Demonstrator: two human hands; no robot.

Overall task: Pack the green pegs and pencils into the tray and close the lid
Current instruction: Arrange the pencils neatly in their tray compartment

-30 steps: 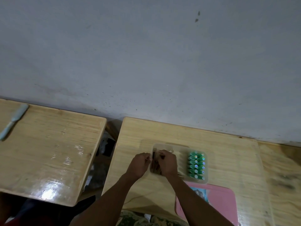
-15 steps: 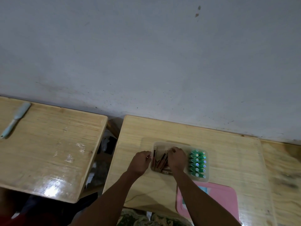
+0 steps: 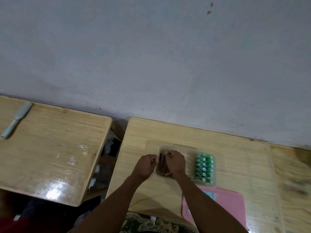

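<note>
A clear plastic tray (image 3: 190,149) sits on the right wooden table (image 3: 235,157). Several green pegs (image 3: 204,169) stand in two rows in its right part. Reddish-brown pencils (image 3: 161,163) lie in its left part. My right hand (image 3: 175,163) is inside the tray over the pencils, fingers curled on them. My left hand (image 3: 146,165) is at the tray's left wall, fingers curled against its rim. A pink lid (image 3: 230,204) lies flat on the table in front of the tray, partly under my right forearm.
A second wooden table (image 3: 50,148) stands to the left across a gap, with a pale blue brush (image 3: 16,121) at its far left. A grey wall rises behind both tables. Patterned cloth shows at the bottom edge.
My right hand has shifted left within the tray, back over the pencils, which now lie straighter. The left hand stays at the tray's left edge.
</note>
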